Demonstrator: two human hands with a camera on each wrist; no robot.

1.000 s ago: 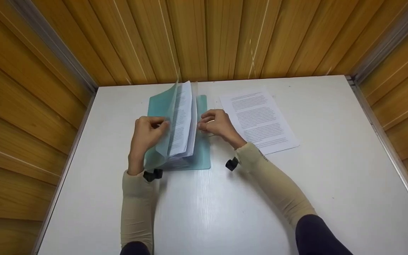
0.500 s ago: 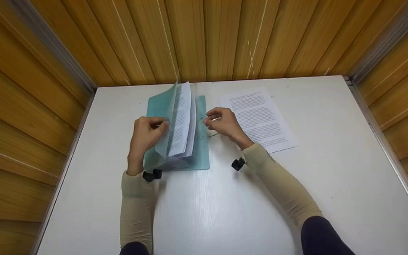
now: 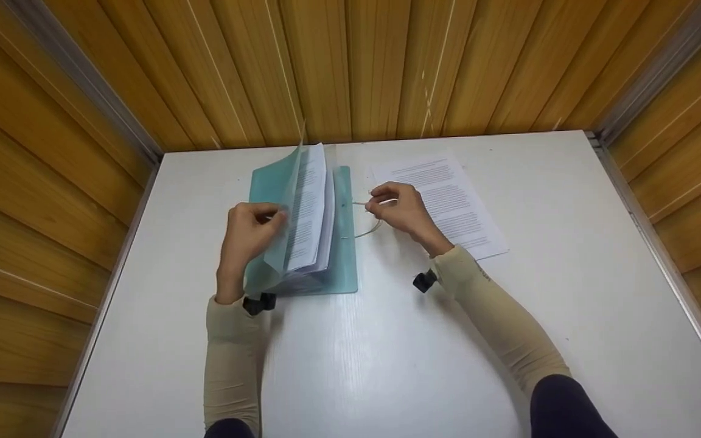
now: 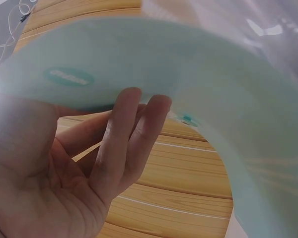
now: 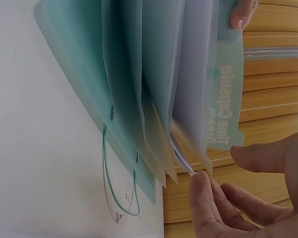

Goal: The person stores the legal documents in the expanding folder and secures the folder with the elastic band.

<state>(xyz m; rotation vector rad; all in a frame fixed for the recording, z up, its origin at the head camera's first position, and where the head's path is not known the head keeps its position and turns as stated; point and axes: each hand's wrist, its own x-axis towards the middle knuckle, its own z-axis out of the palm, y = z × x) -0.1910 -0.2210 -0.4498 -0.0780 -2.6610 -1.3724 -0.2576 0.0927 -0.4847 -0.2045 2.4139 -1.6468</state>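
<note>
A teal plastic document folder (image 3: 347,267) stands partly open on the table, with printed pages (image 3: 311,201) and clear pockets fanned up inside it. My left hand (image 3: 252,234) pinches its front cover (image 4: 134,54) between thumb and fingers and holds it raised. To the right of the folder is my right hand (image 3: 404,210), thumb and forefinger apart in the right wrist view, nothing between them. A thin green elastic cord (image 5: 105,153) loops loosely out of two holes in the back cover, and the right hand overlaps this loop in the head view.
A loose printed sheet (image 3: 466,210) lies to the right of the folder, partly under the right forearm. The white table (image 3: 350,365) meets wood-panelled walls (image 3: 375,67) at the back and sides.
My right hand has drawn back rightward from the page edges, and more of the elastic cord shows. The left hand keeps its grip on the cover.
</note>
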